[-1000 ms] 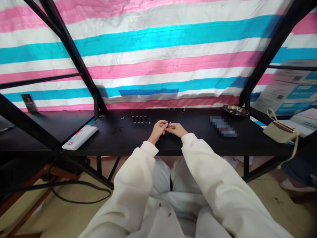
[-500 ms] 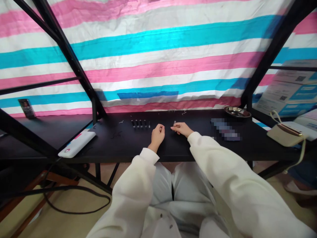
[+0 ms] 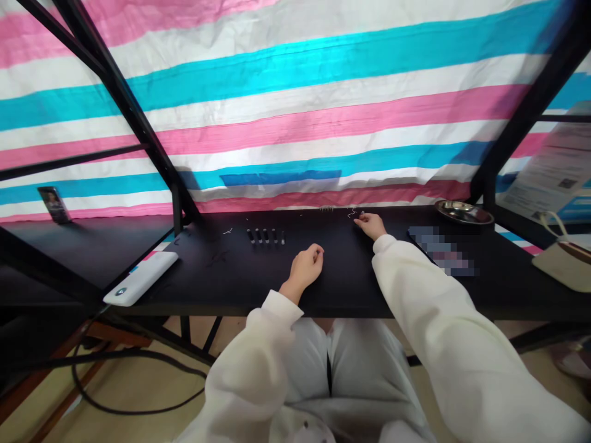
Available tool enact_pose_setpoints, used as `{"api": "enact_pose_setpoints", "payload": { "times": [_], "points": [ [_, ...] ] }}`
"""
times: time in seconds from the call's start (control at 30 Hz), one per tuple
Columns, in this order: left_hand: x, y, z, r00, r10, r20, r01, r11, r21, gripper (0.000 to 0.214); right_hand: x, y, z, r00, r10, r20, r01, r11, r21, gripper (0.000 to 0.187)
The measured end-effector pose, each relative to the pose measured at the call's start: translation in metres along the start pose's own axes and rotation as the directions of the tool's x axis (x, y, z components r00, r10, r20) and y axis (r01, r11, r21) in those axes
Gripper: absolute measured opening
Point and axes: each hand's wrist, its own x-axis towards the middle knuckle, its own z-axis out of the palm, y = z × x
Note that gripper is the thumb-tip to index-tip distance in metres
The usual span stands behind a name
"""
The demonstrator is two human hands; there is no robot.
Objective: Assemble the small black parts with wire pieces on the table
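Observation:
My left hand [image 3: 306, 271] rests low over the black table [image 3: 221, 277], its fingers curled together. Whatever may be inside them is hidden. Farther back, my right hand [image 3: 372, 226] pinches near the table's rear edge, with a small pale piece [image 3: 362, 213] at the fingertips, too small to name. Beside that hand lies a white curly strip [image 3: 352, 213]. Left of my left hand, several small dark cylinders [image 3: 266, 236] with pale lower ends stand in a row. At the row's right end is a thinner small piece [image 3: 283, 238].
Several tiny pieces [image 3: 326, 208] line the rear edge. A shiny metal dish [image 3: 464, 213] sits back right, near a blurred-out flat object [image 3: 441, 251]. At left lies a white device [image 3: 141, 279] with a cable. A beige bag [image 3: 563, 264] is far right; black frame posts flank the table.
My right hand has moved right and back toward the rear edge, away from my left hand. My left hand is slightly nearer and more to the right. The view has shifted a little.

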Motion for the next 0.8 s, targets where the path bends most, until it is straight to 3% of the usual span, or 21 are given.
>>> {"api": "enact_pose_setpoints", "payload": {
  "times": [0.47, 0.8],
  "points": [
    [-0.004, 0.004, 0.000, 0.998, 0.017, 0.059, -0.019, 0.999, 0.036, 0.021, 0.016, 0.005, 0.016, 0.999, -0.021, 0.036, 0.023, 0.997, -0.070, 0.020],
    [-0.005, 0.004, 0.001, 0.998, 0.024, 0.060, -0.026, 0.999, 0.035, 0.021, 0.020, 0.003, 0.005, 0.987, 0.009, 0.163, 0.015, 0.989, -0.150, 0.016]
  ]
}}
